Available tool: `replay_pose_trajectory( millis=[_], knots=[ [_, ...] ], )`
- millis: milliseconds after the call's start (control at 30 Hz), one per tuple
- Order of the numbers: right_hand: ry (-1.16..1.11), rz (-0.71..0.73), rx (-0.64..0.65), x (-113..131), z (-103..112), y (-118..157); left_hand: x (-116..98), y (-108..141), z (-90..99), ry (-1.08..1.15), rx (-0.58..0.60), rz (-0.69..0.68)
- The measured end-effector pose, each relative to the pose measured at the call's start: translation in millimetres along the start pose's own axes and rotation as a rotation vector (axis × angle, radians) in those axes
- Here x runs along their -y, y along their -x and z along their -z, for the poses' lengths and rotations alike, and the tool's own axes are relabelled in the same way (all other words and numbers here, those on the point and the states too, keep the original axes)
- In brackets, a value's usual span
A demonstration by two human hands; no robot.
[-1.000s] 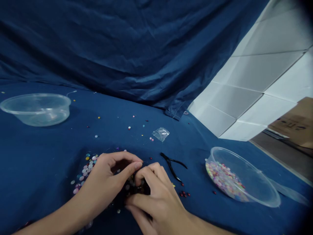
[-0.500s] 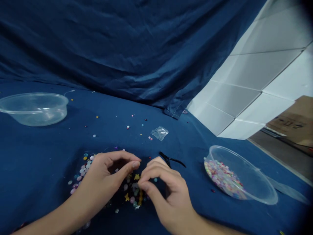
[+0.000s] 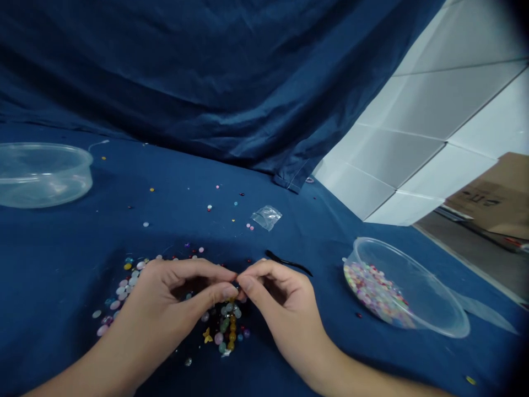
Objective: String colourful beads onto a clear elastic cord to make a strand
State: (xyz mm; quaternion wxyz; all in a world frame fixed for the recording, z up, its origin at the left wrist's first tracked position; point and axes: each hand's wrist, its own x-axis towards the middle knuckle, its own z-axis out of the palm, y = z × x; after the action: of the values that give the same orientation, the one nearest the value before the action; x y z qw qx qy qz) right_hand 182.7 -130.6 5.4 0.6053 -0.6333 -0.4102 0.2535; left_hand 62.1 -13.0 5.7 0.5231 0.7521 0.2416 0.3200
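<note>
My left hand (image 3: 182,292) and my right hand (image 3: 281,298) meet fingertip to fingertip, each with thumb and forefinger closed in a pinch. Just under the fingertips hangs a strand of beads (image 3: 232,332) in amber, green and pale tones; its upper end disappears behind my fingers. What the left fingertips pinch is too small to make out. A gold butterfly charm (image 3: 207,335) lies left of the strand. Loose white and pink beads (image 3: 124,284) are spread on the cloth, partly hidden by my left hand. Behind my right hand lies a black-handled tool (image 3: 289,262), partly covered.
A clear plastic bowl (image 3: 88,179) stands at the far left. On the right, a tilted clear bowl (image 3: 433,314) holds many small coloured beads (image 3: 378,295). A small clear bag (image 3: 267,218) and stray beads lie on the blue cloth (image 3: 185,193). White boxes (image 3: 413,149) stand behind right.
My hands have come together, so the fingertips now meet above the strand. More of the amber and green beads shows beneath. The view has shifted slightly.
</note>
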Motion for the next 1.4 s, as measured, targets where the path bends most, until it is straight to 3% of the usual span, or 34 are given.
replay_pose_trajectory(
  millis=[233,533,1000,1400],
  knots=[
    [0.028,-0.042,0.046,-3.2,-1.0,1.5,4.4,5.0,2.9,0.089,0.077,0.026],
    [0.057,-0.022,0.04,-2.1,0.2,1.9,0.1,3.5,4.1,0.032,0.091,-0.021],
    [-0.271,-0.093,0.171,-5.9,1.5,-4.1,-1.1,5.0,5.0,0.047,0.204,-0.04],
    [-0.199,-0.097,0.179,-4.1,2.7,-3.7,1.3,5.1,5.7,0.047,0.226,-0.018]
  ],
)
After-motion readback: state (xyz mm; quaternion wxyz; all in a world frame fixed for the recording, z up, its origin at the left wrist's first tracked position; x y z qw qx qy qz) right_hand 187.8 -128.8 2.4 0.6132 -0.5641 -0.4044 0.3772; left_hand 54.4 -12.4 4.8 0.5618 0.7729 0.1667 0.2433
